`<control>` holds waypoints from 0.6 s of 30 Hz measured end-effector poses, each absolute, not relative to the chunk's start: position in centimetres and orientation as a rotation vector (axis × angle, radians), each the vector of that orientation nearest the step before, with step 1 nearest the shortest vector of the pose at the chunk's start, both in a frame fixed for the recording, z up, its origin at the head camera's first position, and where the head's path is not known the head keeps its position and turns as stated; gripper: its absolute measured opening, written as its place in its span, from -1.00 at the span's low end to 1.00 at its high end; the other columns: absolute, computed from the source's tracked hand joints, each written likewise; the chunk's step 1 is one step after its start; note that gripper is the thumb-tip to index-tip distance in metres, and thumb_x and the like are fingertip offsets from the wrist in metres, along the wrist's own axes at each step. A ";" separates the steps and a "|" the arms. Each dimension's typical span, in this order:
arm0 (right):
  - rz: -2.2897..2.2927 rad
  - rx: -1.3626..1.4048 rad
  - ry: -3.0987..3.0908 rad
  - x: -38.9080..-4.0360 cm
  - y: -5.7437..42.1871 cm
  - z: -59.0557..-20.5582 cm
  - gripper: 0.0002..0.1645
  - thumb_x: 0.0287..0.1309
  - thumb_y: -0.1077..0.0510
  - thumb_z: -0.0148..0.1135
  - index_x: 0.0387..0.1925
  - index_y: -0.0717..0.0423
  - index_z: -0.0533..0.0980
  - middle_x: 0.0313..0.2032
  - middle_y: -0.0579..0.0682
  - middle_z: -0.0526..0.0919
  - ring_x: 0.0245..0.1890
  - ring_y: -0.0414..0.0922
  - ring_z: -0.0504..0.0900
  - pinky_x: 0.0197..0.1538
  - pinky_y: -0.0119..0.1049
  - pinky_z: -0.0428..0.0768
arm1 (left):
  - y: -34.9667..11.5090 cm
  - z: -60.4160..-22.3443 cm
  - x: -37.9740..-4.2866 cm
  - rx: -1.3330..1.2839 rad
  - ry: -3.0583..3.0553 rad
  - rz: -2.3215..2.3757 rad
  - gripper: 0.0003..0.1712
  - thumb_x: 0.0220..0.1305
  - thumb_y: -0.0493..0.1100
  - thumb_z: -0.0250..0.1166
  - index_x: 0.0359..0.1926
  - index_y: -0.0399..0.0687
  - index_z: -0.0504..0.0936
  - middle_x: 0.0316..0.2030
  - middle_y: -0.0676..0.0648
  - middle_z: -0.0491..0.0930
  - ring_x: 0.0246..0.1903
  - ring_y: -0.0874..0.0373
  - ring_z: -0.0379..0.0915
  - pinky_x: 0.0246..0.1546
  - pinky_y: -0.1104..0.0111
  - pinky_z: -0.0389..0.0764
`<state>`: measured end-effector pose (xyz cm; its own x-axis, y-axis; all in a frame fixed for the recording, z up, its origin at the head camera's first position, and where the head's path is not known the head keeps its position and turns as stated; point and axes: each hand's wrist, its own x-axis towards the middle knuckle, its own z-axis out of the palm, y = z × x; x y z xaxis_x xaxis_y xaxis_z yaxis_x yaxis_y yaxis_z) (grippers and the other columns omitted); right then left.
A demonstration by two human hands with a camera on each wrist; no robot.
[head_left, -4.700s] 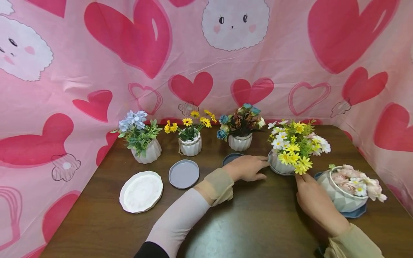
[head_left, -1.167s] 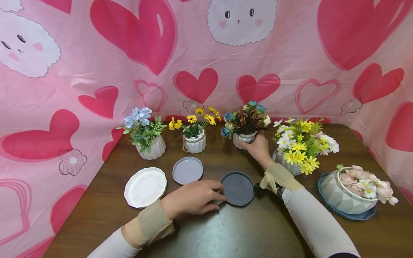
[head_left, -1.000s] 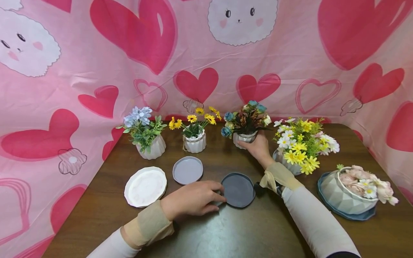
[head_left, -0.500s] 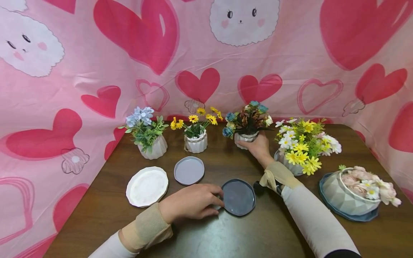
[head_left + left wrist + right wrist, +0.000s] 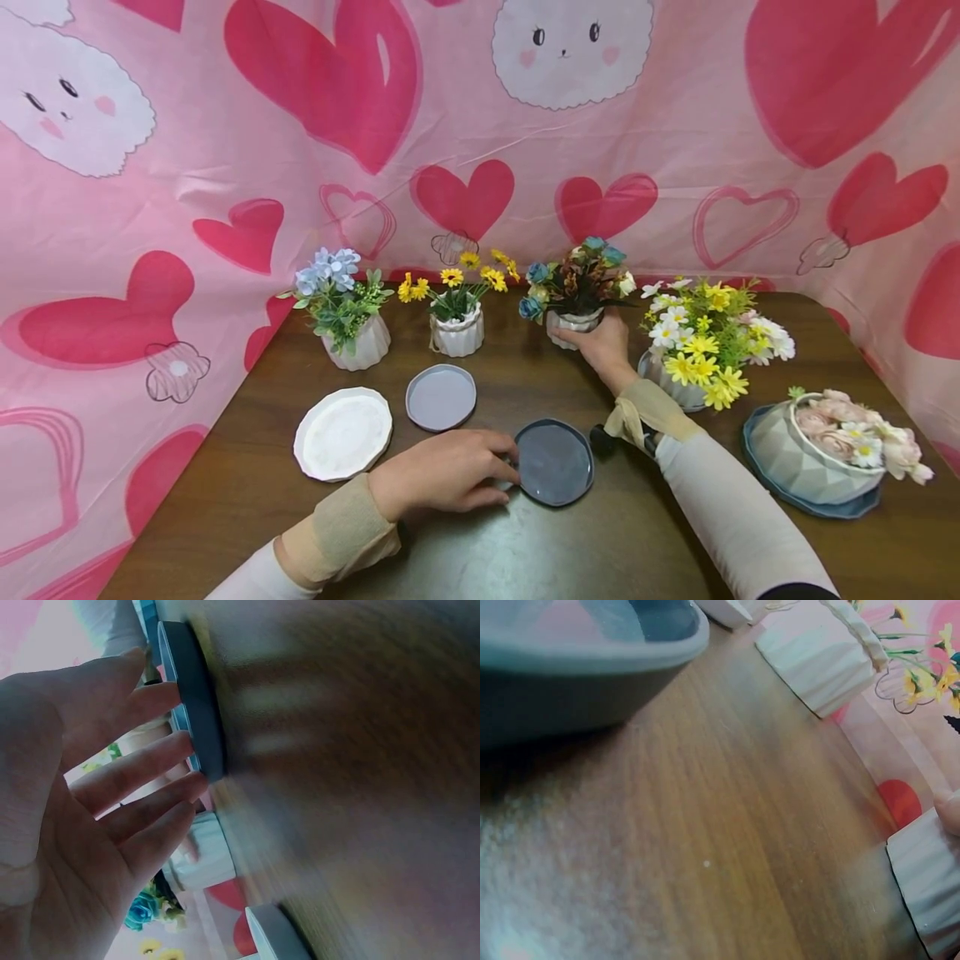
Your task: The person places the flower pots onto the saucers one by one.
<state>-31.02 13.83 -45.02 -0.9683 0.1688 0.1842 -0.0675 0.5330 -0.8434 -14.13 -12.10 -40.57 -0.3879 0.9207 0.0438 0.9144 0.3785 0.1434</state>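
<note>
My left hand (image 5: 450, 473) touches the left rim of a dark grey saucer (image 5: 557, 462). In the left wrist view its fairly straight fingertips meet the wall of that saucer (image 5: 202, 712). Farther back, my right hand (image 5: 609, 343) grips the side of a white fluted flowerpot (image 5: 576, 320) with blue roses and brown leaves, which stands upright. Only a bit of the thumb (image 5: 949, 814) shows in the right wrist view, against the pot (image 5: 930, 881). The fingers behind the pot are hidden.
Potted blue flowers (image 5: 358, 342) and potted yellow daisies (image 5: 457, 333) stand at the back left. Before them lie a white plate (image 5: 342, 435) and a lilac-grey saucer (image 5: 441, 397). Rightward are a pot of white and yellow daisies (image 5: 671, 385) and a faceted pot (image 5: 806, 467) on a blue plate (image 5: 761, 475).
My right hand has gone from beside the white-and-yellow daisies to the blue-rose flowerpot. The dark saucer, under my left fingers, has slid toward me. The flowerpots have stayed in place.
</note>
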 end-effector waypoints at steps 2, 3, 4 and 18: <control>1.401 -0.085 -2.530 -31.0 13.9 -45.0 0.17 -0.25 -0.11 0.65 0.33 0.24 0.26 0.19 0.29 0.53 0.23 0.17 0.48 0.29 0.04 0.44 | -12.2 -40.6 -14.2 1.705 2.563 0.229 -0.73 0.35 0.06 0.27 0.00 0.17 0.73 -0.01 0.07 0.58 -0.08 0.31 0.54 0.00 0.46 0.56; 1.400 -0.081 -2.527 -31.0 13.9 -45.0 0.16 -0.25 -0.10 0.65 0.33 0.24 0.26 0.18 0.29 0.54 0.22 0.17 0.49 0.29 0.04 0.44 | -12.2 -40.6 -14.2 1.706 2.561 0.228 -0.72 0.36 0.06 0.27 0.00 0.17 0.72 -0.01 0.07 0.58 -0.08 0.32 0.54 0.00 0.46 0.56; 1.401 -0.076 -2.524 -31.1 13.9 -45.1 0.16 -0.25 -0.09 0.66 0.33 0.24 0.26 0.18 0.28 0.54 0.22 0.17 0.49 0.29 0.03 0.45 | -12.2 -40.6 -14.2 1.706 2.561 0.226 -0.72 0.35 0.07 0.27 0.00 0.18 0.72 -0.01 0.07 0.58 -0.07 0.32 0.54 0.00 0.46 0.56; 1.435 -0.068 -2.498 -31.1 13.9 -45.2 0.15 -0.26 -0.09 0.66 0.32 0.22 0.28 0.16 0.26 0.56 0.20 0.16 0.50 0.28 0.04 0.46 | -12.1 -40.5 -14.0 1.680 2.556 0.204 -0.71 0.35 0.08 0.27 0.01 0.19 0.73 0.03 0.05 0.58 -0.02 0.29 0.54 0.06 0.43 0.55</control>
